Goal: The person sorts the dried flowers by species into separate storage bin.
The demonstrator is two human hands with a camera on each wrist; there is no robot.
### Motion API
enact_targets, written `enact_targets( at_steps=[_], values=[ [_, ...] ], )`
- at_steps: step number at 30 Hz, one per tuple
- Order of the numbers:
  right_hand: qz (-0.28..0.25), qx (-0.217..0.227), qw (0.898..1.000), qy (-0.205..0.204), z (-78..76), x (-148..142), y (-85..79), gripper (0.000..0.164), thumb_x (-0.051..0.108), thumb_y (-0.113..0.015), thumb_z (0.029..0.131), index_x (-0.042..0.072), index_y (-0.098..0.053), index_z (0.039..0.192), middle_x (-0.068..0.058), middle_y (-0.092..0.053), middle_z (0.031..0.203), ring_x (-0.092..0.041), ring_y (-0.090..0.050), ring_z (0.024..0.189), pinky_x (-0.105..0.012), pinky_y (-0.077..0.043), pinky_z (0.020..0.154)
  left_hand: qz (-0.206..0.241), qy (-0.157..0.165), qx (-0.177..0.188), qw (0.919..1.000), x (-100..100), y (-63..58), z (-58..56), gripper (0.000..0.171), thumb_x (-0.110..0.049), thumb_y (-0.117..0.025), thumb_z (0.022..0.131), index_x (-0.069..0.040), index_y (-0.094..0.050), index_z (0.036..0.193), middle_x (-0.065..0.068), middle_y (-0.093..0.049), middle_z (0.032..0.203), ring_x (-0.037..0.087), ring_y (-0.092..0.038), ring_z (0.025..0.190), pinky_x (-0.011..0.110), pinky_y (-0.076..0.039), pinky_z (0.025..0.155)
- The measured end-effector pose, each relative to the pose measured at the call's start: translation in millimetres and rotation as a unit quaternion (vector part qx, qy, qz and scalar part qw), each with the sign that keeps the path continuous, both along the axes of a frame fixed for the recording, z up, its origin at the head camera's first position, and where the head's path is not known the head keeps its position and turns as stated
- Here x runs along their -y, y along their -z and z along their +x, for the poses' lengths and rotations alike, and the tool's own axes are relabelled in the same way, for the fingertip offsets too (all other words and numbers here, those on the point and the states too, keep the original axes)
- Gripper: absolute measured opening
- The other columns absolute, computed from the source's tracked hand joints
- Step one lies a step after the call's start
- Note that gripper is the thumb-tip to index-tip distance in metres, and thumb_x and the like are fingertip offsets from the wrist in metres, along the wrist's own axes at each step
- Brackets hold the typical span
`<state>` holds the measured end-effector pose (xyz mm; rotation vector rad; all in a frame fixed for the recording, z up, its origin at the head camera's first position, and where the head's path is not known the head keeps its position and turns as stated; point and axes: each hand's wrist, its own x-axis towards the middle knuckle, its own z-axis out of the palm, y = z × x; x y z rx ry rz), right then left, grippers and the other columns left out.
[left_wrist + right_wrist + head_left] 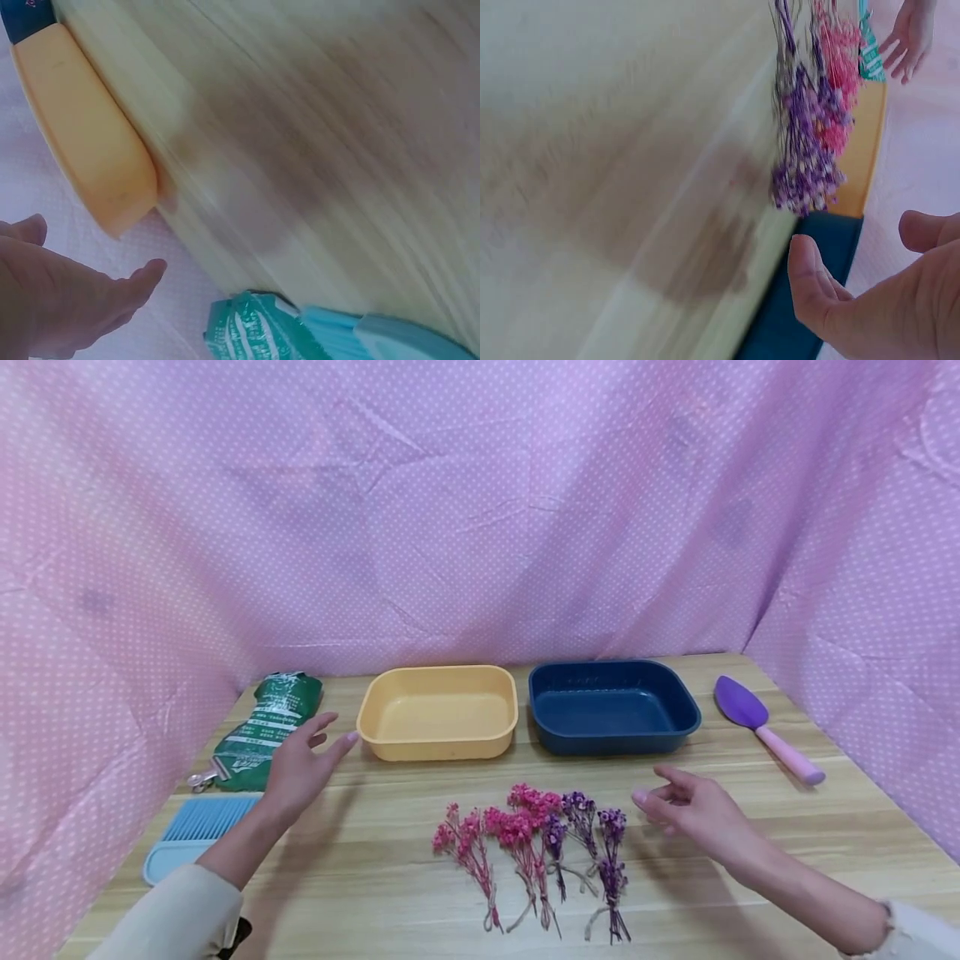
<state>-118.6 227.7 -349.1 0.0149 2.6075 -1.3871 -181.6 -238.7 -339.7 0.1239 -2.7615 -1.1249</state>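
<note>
1. The purple flowers [613,878] lie on the table [390,885], just left of the right hand [701,814] and slightly nearer the person, stems toward the person; the left hand [300,768] is farther off.
2. Pink flowers [517,828] lie to their left.
3. Right fingers: loosely bent, thumb apart, holding nothing.
4. Left fingers: spread, holding nothing, between bag [262,735] and yellow tray [438,749]; the brush [168,862] lies nearer.
5. Beyond: blue tray [611,744], scoop [742,703], then dotted cloth [450,527].

Purple spatula [766,736], pink dotted cloth [465,527]
</note>
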Motion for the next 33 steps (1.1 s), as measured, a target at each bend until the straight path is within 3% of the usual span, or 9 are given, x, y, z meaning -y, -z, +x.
enact_targets(
  at_steps=[4,15,19,26,29,33],
  values=[
    [-0.047,0.033,0.998,0.002,5.7,6.2,6.6,0.078,0.023,-0.066,0.092,-0.021,-0.023,0.140,-0.022,-0.065,0.110,-0.024,-0.067,0.085,-0.033,-0.060,0.069,0.041,-0.014,0.004,0.9991,0.6,2.7,-4.7,0.063,-0.035,-0.063,0.094,-0.003,-0.041,0.144,0.021,-0.041,0.147,0.043,-0.043,0.129,0.053,-0.046,0.101],
    [-0.089,0.116,0.989,-0.019,18.7,19.3,13.2,0.078,0.027,-0.065,0.092,-0.024,-0.027,0.136,-0.015,-0.064,0.099,-0.023,-0.065,0.081,-0.037,-0.059,0.073,0.147,-0.017,0.045,0.9880,1.4,10.5,-17.4,0.073,-0.042,-0.064,0.091,-0.007,-0.034,0.149,0.016,-0.034,0.152,0.039,-0.035,0.136,0.050,-0.042,0.105],
    [-0.064,0.110,0.992,-0.024,23.6,26.4,18.9,0.076,0.028,-0.069,0.089,-0.023,-0.034,0.133,-0.011,-0.064,0.091,-0.021,-0.064,0.076,-0.035,-0.059,0.068,0.168,-0.006,0.048,0.9846,4.2,12.4,-21.9,0.073,-0.041,-0.064,0.091,-0.008,-0.034,0.149,0.016,-0.033,0.152,0.036,-0.034,0.137,0.050,-0.040,0.107],
    [-0.026,0.080,0.996,-0.031,24.9,38.7,26.9,0.069,0.025,-0.077,0.082,-0.018,-0.047,0.126,-0.007,-0.059,0.078,-0.018,-0.059,0.066,-0.031,-0.056,0.056,0.201,0.020,0.063,0.9773,-0.7,14.9,-33.3,0.068,-0.030,-0.065,0.093,-0.005,-0.035,0.148,0.023,-0.035,0.149,0.033,-0.043,0.131,0.043,-0.044,0.105],
    [0.019,0.049,0.997,-0.052,25.7,44.1,28.7,0.057,0.027,-0.079,0.079,-0.011,-0.057,0.114,-0.004,-0.057,0.072,-0.017,-0.055,0.060,-0.028,-0.048,0.049,0.229,0.031,0.075,0.9700,-5.3,16.0,-36.5,0.066,-0.023,-0.065,0.093,-0.002,-0.034,0.148,0.022,-0.035,0.149,0.032,-0.044,0.130,0.039,-0.046,0.103],
    [0.062,0.006,0.994,-0.087,25.1,48.1,31.1,0.042,0.031,-0.080,0.078,0.000,-0.058,0.097,-0.002,-0.053,0.068,-0.016,-0.049,0.058,-0.026,-0.041,0.046,0.240,0.034,0.092,0.9657,-9.3,18.1,-39.5,0.067,-0.019,-0.064,0.094,-0.002,-0.031,0.149,0.021,-0.035,0.149,0.030,-0.046,0.128,0.035,-0.047,0.101]
  ],
)
